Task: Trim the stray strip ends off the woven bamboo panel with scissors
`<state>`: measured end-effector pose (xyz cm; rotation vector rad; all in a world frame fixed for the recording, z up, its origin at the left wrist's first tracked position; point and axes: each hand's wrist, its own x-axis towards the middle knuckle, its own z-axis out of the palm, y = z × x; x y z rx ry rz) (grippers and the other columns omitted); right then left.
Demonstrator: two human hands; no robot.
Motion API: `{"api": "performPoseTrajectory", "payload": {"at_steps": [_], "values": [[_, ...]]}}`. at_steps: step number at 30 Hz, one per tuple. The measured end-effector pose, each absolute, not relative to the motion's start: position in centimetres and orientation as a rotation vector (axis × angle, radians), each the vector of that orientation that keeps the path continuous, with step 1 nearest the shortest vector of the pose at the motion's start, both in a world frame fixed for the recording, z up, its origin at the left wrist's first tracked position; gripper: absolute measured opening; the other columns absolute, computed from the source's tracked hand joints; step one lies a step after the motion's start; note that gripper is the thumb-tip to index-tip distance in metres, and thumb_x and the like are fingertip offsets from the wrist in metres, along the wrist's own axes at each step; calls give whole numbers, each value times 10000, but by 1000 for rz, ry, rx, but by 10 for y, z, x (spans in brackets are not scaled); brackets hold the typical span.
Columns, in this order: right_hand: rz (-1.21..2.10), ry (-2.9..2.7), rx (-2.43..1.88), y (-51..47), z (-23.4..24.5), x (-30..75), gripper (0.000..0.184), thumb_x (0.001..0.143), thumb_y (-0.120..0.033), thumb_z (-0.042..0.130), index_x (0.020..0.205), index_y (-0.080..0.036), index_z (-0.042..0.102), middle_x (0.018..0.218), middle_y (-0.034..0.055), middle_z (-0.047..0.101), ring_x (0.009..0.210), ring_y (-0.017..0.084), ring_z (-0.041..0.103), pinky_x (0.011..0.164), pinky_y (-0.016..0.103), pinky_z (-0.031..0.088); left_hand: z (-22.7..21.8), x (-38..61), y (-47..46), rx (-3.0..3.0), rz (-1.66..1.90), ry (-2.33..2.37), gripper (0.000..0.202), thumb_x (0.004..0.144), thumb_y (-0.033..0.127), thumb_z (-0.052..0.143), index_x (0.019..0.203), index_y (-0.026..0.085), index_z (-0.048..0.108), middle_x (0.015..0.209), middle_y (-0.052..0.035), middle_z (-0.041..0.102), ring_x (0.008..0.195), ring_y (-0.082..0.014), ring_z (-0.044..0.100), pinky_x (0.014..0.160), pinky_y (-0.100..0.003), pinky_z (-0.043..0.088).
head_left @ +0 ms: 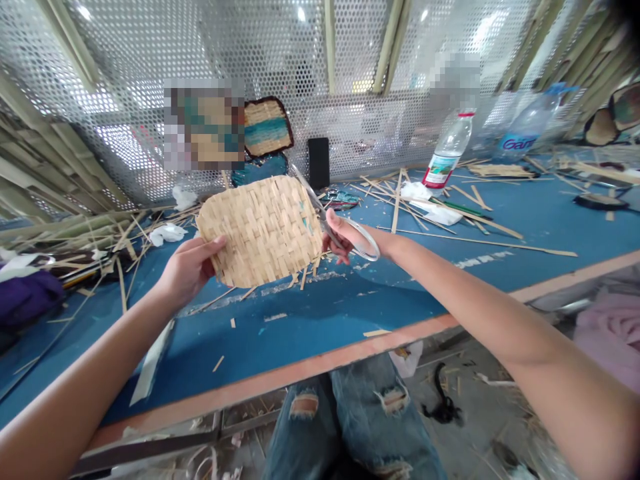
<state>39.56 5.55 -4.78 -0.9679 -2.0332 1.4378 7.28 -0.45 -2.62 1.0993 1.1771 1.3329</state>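
A woven straw mat [260, 230], rounded and pale tan with a few teal strands at its right side, is held up above the blue table [310, 313]. My left hand [193, 267] grips its lower left edge, fingers closed on the weave. My right hand [345, 240] is closed round the clear handles of a pair of scissors [327, 217], whose blades point up and left along the mat's right edge. Loose strip ends hang from the mat's bottom edge.
Cut straw strips litter the table [450, 220]. A plastic bottle [447, 150] stands at the back right, a dark phone-like block [319, 162] leans on the perforated metal wall, next to another woven piece [267, 127]. Bamboo bundles [60, 230] lie left. My knees in torn jeans [350, 407] sit below the table edge.
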Motion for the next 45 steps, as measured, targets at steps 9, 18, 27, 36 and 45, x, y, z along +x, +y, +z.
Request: {"api": "performPoseTrajectory", "payload": {"at_steps": [9,18,27,36,45], "values": [[1235,-2190,-1096,47,-36,401,821,835,-889,279,800,-158,652,489,-4,516,434,134,560,516,287,490,-20,58,1,1115,1303,1247,178,708,222,733,850,116,746,805,-78,774,634,-217,712,527,-284,605],[1221,-2143,-1128,55,-34,406,733,861,-846,362,823,-170,644,503,-26,474,444,123,521,501,270,474,-16,60,-2,1138,1240,1324,218,594,281,788,728,119,731,704,-64,749,599,-197,693,550,-268,598],[975,-2360,-1192,42,-28,399,541,888,-700,532,864,-182,687,625,16,571,565,149,552,552,284,442,-7,40,-4,1203,1156,1397,316,457,343,820,632,92,743,629,-127,726,525,-245,669,470,-314,553],[70,-1847,-1900,100,-29,456,482,856,-516,600,1118,-118,668,1082,187,717,948,313,672,753,371,479,4,42,-10,1669,1421,1115,160,591,323,823,703,214,789,1032,-57,771,1059,-331,667,1024,-520,491],[-84,-2013,-2227,110,-45,483,423,901,-330,582,1128,1,716,1224,312,665,1168,395,632,955,469,477,8,50,-18,2037,1413,976,107,679,197,747,602,265,774,1456,66,563,1384,-329,450,1236,-474,259]]}}
